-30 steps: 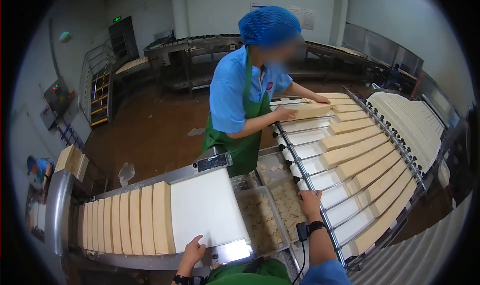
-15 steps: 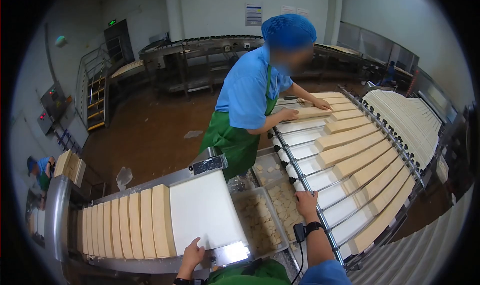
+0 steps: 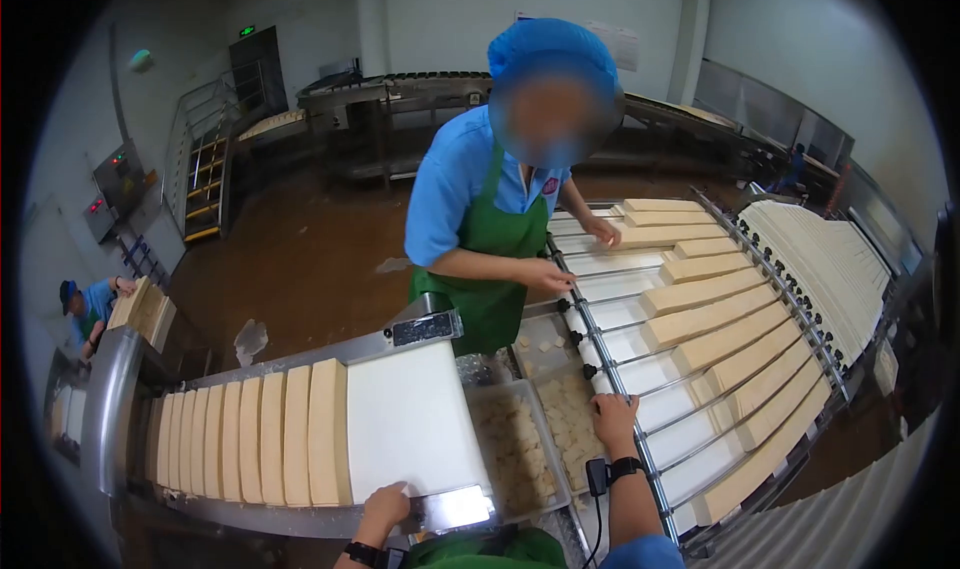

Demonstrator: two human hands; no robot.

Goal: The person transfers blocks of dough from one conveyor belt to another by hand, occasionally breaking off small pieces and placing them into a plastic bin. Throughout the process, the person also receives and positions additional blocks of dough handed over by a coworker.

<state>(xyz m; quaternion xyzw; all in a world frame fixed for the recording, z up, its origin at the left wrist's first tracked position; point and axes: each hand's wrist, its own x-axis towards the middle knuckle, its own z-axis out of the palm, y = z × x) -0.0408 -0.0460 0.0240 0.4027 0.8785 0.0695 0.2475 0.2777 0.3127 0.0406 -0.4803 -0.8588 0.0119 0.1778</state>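
My left hand [image 3: 386, 507] rests at the near edge of the white conveyor belt [image 3: 405, 419], its fingers partly stretched and holding nothing. A row of upright pale-tan strips [image 3: 330, 429], like stacked dough sheets, stands on that belt to its left. On the right, my right hand [image 3: 614, 421] is closed over the metal rail [image 3: 592, 341] along the lane conveyor. Long tan stacks [image 3: 715, 301] lie between thin rods on its white surface [image 3: 650, 389], beyond my right hand.
A co-worker in a green apron [image 3: 500, 234] stands across from me, both hands by the far lanes. Between the conveyors sit a bin of scraps [image 3: 553, 469] and a tray [image 3: 530, 364]. Another person [image 3: 95, 304] works at far left. Corrugated pale sheets [image 3: 815, 259] lie at right.
The co-worker has let go of a tan stack, drawn their hands back and turned toward me. My left hand's pointing finger has lowered. My right hand stays on the rail.
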